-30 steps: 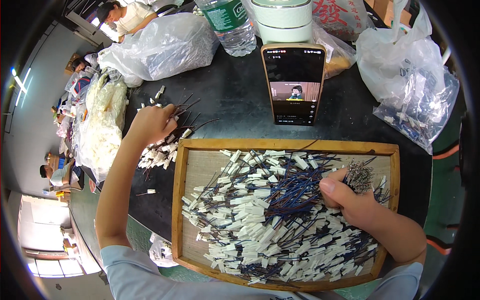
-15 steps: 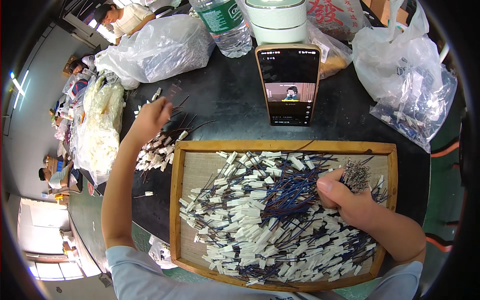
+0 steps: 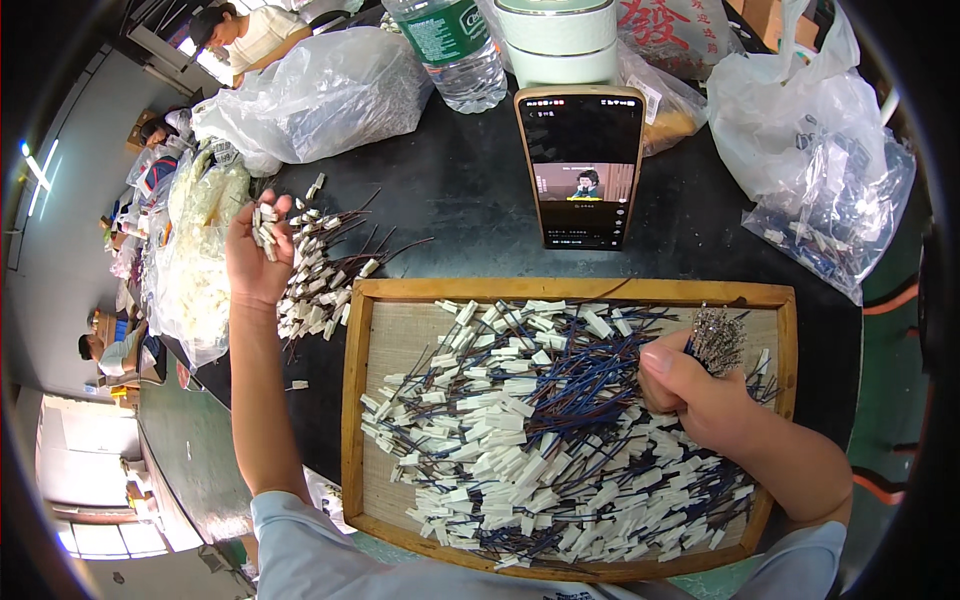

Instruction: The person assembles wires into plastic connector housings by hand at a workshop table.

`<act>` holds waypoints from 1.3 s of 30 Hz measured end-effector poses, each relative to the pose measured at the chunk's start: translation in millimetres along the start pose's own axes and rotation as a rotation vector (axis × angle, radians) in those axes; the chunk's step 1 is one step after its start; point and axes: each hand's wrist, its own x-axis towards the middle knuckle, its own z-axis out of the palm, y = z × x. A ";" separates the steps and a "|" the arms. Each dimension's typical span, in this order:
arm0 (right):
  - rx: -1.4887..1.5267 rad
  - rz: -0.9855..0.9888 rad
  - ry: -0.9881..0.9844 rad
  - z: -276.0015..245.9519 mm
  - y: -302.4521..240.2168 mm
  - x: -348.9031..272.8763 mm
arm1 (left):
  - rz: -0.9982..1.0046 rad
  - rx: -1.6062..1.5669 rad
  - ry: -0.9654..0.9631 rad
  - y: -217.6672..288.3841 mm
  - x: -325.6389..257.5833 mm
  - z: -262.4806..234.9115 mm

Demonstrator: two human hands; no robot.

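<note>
My left hand (image 3: 256, 265), turned palm up left of the tray, curls its fingers around several small white plastic connectors (image 3: 264, 232). Right beside it lies a pile of white connectors with dark wires (image 3: 318, 285) on the black table. Over the right part of the tray, my right hand (image 3: 705, 395) is closed on a bundle of thin wires. The bundle's metal terminal ends (image 3: 717, 340) stick out above the fist. Under that hand, the wooden-framed tray (image 3: 570, 291) holds a thick layer of white connectors on blue and brown wires (image 3: 500, 420).
A phone (image 3: 582, 170) stands upright behind the tray, in front of a pale green container (image 3: 558, 45). Nearby are a water bottle (image 3: 455, 50) and plastic bags (image 3: 320, 95) at the back left, with another bag (image 3: 800, 150) at the right. Other people sit farther off at the left.
My left hand has moved left from over the pile and turned palm up, showing white connectors in its fingers. My right hand keeps its grip on the bundle, nearly still.
</note>
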 end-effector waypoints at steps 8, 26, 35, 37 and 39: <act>0.015 0.000 0.028 2.3 -0.5 -0.6 | -0.030 -0.182 -0.290 8.6 -3.3 -2.4; -0.008 0.002 -0.011 1.8 -2.4 -0.6 | 0.322 1.961 -0.351 4.4 14.0 6.8; -0.014 0.028 0.020 1.4 -2.8 -1.2 | 0.302 2.544 -0.328 -26.6 18.9 40.8; 0.003 0.026 0.011 0.1 -1.3 -1.5 | 0.299 2.546 -0.343 -27.5 24.4 43.8; 0.003 0.036 0.033 1.6 -2.1 -2.3 | 0.296 2.549 -0.356 -29.4 26.5 45.9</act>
